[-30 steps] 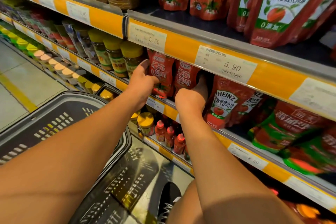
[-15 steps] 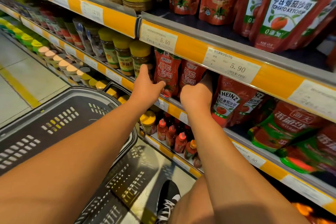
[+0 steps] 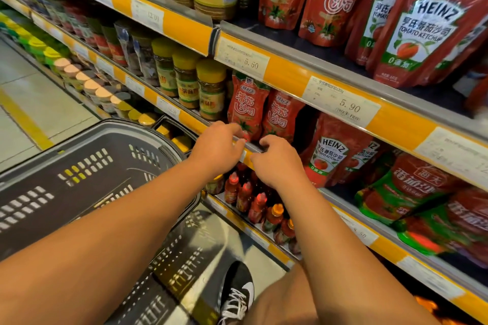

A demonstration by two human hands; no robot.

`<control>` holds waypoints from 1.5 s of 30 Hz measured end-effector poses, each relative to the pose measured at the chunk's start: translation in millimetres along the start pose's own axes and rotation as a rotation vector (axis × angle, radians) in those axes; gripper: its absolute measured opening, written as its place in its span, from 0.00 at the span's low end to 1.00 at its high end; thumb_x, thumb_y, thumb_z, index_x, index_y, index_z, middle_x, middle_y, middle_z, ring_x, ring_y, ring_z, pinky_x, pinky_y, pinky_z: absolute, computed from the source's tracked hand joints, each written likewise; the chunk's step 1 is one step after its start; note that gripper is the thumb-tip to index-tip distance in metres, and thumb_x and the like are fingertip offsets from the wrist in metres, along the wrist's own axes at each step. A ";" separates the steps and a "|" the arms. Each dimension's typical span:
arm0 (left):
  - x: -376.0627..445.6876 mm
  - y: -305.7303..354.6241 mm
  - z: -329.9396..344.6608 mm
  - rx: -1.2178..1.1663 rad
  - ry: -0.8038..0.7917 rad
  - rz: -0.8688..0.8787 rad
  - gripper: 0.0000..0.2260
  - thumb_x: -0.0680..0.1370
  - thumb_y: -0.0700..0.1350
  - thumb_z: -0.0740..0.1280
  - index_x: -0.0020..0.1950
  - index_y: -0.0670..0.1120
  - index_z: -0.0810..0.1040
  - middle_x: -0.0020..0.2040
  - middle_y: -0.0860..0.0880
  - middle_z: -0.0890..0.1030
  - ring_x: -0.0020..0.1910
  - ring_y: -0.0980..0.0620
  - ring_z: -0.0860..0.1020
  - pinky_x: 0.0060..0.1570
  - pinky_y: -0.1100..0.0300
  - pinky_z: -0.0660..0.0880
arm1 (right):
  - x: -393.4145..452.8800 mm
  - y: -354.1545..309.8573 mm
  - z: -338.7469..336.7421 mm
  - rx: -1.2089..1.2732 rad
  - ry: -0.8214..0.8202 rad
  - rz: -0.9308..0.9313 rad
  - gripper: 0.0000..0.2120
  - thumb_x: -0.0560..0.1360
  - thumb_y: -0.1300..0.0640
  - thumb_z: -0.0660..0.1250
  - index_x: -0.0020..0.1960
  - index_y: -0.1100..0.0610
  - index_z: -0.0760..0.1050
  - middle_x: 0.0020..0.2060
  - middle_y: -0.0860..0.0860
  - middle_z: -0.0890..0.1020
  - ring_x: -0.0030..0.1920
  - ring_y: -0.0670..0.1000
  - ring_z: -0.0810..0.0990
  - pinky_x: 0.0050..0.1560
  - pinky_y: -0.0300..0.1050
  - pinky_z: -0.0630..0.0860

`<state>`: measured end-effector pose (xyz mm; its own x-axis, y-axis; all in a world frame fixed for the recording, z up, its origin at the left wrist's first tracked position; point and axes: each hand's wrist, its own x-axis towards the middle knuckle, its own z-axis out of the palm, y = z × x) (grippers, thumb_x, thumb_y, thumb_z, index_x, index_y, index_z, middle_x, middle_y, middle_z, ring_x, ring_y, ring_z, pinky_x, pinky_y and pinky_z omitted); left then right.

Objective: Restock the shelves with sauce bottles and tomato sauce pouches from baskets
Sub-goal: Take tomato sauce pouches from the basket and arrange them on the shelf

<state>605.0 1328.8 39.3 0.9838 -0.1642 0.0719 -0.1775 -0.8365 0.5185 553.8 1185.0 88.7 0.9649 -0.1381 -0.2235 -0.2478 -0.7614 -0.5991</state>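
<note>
Two red tomato sauce pouches [image 3: 248, 105] stand upright side by side on the middle shelf, with a Heinz ketchup pouch [image 3: 328, 155] to their right. My left hand [image 3: 216, 148] is at the shelf's front rail [image 3: 253, 148], just below the left pouch. Its fingers are loosely curled and hold nothing. My right hand [image 3: 277, 161] is beside it at the same rail, under the second pouch [image 3: 284, 116], also empty with its fingers bent. Small red sauce bottles [image 3: 245, 198] stand on the shelf below my hands.
A dark grey basket [image 3: 87, 166] sits at the left under my left arm, and another dark basket [image 3: 169, 272] lies on the floor by my shoe [image 3: 237, 295]. Yellow-lidded jars [image 3: 211, 87] stand left of the pouches. More pouches fill the top shelf [image 3: 433, 29] and the right side [image 3: 412, 192].
Both hands have drawn back out of the shelf to its front rail, letting go of the two red pouches, which now stand on their own.
</note>
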 end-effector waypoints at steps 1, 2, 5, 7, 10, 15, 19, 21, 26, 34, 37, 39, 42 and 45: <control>1.3 -0.2 -0.2 0.038 0.002 0.008 0.11 0.83 0.56 0.65 0.61 0.53 0.81 0.57 0.46 0.77 0.53 0.44 0.78 0.51 0.49 0.76 | 3.5 -2.6 2.0 -0.018 -0.010 0.003 0.25 0.77 0.50 0.66 0.73 0.51 0.71 0.64 0.53 0.80 0.53 0.57 0.82 0.52 0.53 0.81; 2.7 -0.6 -0.2 0.094 0.020 0.022 0.12 0.82 0.58 0.65 0.60 0.54 0.81 0.57 0.46 0.78 0.57 0.43 0.76 0.55 0.46 0.76 | 7.8 -4.1 4.2 -0.025 -0.021 0.009 0.26 0.78 0.48 0.66 0.75 0.52 0.69 0.68 0.54 0.78 0.58 0.59 0.81 0.57 0.56 0.80; 10.1 -1.2 0.1 0.203 0.066 0.053 0.14 0.81 0.61 0.63 0.57 0.55 0.81 0.54 0.46 0.78 0.62 0.41 0.72 0.58 0.45 0.73 | 18.4 -4.7 9.4 0.014 -0.017 0.037 0.28 0.80 0.42 0.64 0.75 0.54 0.68 0.72 0.55 0.74 0.68 0.61 0.75 0.63 0.56 0.77; 16.9 -0.4 0.6 0.190 0.061 0.059 0.15 0.82 0.61 0.62 0.55 0.52 0.81 0.51 0.45 0.78 0.60 0.40 0.73 0.57 0.45 0.73 | 24.5 -3.4 10.9 0.028 0.004 0.053 0.28 0.80 0.42 0.63 0.75 0.54 0.68 0.72 0.55 0.74 0.69 0.61 0.75 0.61 0.53 0.75; 26.1 1.0 3.1 0.176 0.051 0.074 0.17 0.83 0.60 0.61 0.54 0.48 0.81 0.50 0.44 0.78 0.58 0.40 0.74 0.54 0.47 0.73 | 31.5 -0.5 13.3 0.013 0.012 0.062 0.25 0.80 0.46 0.64 0.74 0.54 0.69 0.70 0.56 0.76 0.67 0.62 0.76 0.60 0.52 0.75; 39.4 6.3 10.9 0.213 0.064 0.116 0.18 0.82 0.60 0.61 0.41 0.48 0.77 0.42 0.45 0.78 0.50 0.40 0.76 0.44 0.50 0.70 | 39.8 4.7 13.1 -0.019 0.022 0.088 0.21 0.77 0.50 0.65 0.68 0.54 0.70 0.61 0.57 0.80 0.59 0.63 0.79 0.51 0.50 0.76; 50.9 11.6 16.2 0.306 0.025 0.098 0.22 0.82 0.61 0.58 0.44 0.46 0.79 0.42 0.45 0.78 0.50 0.40 0.77 0.44 0.50 0.69 | 45.4 9.6 15.6 0.001 0.085 0.105 0.25 0.76 0.50 0.65 0.71 0.52 0.67 0.64 0.58 0.78 0.60 0.64 0.78 0.56 0.53 0.78; 55.2 12.0 18.5 0.335 -0.006 0.099 0.23 0.81 0.63 0.56 0.53 0.47 0.82 0.48 0.44 0.80 0.54 0.39 0.77 0.48 0.48 0.69 | 47.7 11.8 15.9 0.015 0.097 0.106 0.31 0.76 0.51 0.65 0.77 0.51 0.62 0.69 0.58 0.74 0.65 0.63 0.76 0.62 0.55 0.77; 62.5 9.7 17.8 0.276 -0.082 0.119 0.20 0.83 0.62 0.58 0.71 0.56 0.75 0.64 0.45 0.78 0.66 0.40 0.73 0.62 0.44 0.70 | 52.2 16.2 18.6 0.065 0.144 0.107 0.32 0.76 0.53 0.67 0.78 0.53 0.61 0.71 0.58 0.72 0.68 0.63 0.73 0.66 0.56 0.75; 59.4 9.6 16.2 0.281 -0.110 0.134 0.20 0.83 0.60 0.58 0.73 0.55 0.73 0.66 0.44 0.76 0.67 0.39 0.73 0.63 0.43 0.70 | 60.3 15.0 22.9 0.057 0.140 0.108 0.34 0.78 0.54 0.66 0.81 0.55 0.58 0.78 0.57 0.65 0.76 0.61 0.66 0.74 0.54 0.69; 50.8 5.9 9.8 0.251 -0.083 0.134 0.18 0.82 0.56 0.60 0.65 0.49 0.78 0.58 0.42 0.79 0.59 0.39 0.76 0.55 0.46 0.75 | 59.1 8.3 24.4 0.081 0.179 0.076 0.32 0.78 0.55 0.67 0.80 0.56 0.61 0.78 0.57 0.66 0.77 0.59 0.65 0.73 0.54 0.69; 39.5 -0.7 3.6 0.180 -0.045 0.128 0.15 0.82 0.53 0.63 0.62 0.45 0.78 0.56 0.42 0.78 0.58 0.40 0.75 0.53 0.46 0.75 | 55.8 2.1 23.5 0.092 0.215 0.057 0.29 0.78 0.55 0.67 0.78 0.56 0.65 0.74 0.57 0.71 0.73 0.60 0.70 0.70 0.54 0.72; 13.2 -16.1 -11.9 0.044 -0.005 0.126 0.17 0.81 0.48 0.67 0.70 0.48 0.75 0.65 0.46 0.75 0.65 0.44 0.73 0.61 0.47 0.75 | 48.3 -8.4 22.0 0.105 0.251 0.053 0.21 0.77 0.54 0.66 0.69 0.56 0.74 0.63 0.56 0.80 0.62 0.60 0.79 0.58 0.52 0.77; -17.6 -41.8 -36.4 -0.005 0.031 0.098 0.19 0.81 0.47 0.67 0.73 0.50 0.74 0.69 0.50 0.75 0.68 0.48 0.73 0.64 0.49 0.74 | 38.6 -19.1 29.2 0.191 0.253 -0.046 0.15 0.76 0.58 0.65 0.62 0.51 0.77 0.55 0.51 0.82 0.53 0.55 0.80 0.47 0.46 0.75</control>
<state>596.0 1385.6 47.3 0.9621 -0.2287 0.1484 -0.2726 -0.8146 0.5120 593.3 1212.6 69.1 0.9606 -0.2778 -0.0087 -0.1921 -0.6409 -0.7432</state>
